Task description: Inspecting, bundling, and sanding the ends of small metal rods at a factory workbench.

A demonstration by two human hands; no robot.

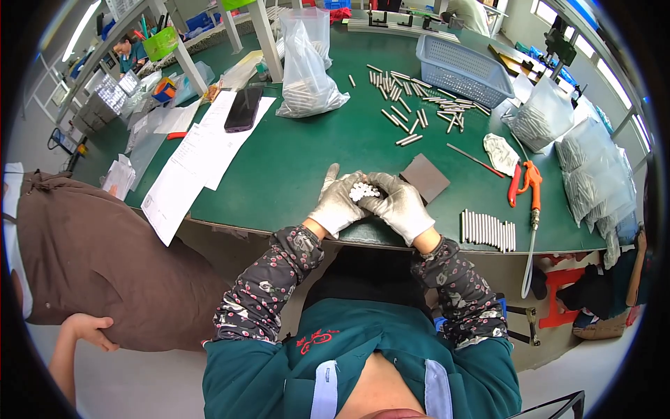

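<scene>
Both my hands wear grey gloves and meet at the front edge of the green table (293,167). My left hand (338,202) and my right hand (401,204) together clasp a bundle of short metal rods (363,190), whose white round ends face up between the fingers. A dark grey flat pad (426,177) lies just behind my right hand. A neat row of metal rods (488,230) lies to the right near the table edge. Several loose rods (412,105) are scattered farther back.
A blue-grey plastic basket (464,70) stands at the back right. Clear bags of rods (307,70) stand behind, more bags (593,167) at the right. An orange air blow gun (532,183), a black phone (243,108) on white papers (195,160), and a person in brown (98,265) at left.
</scene>
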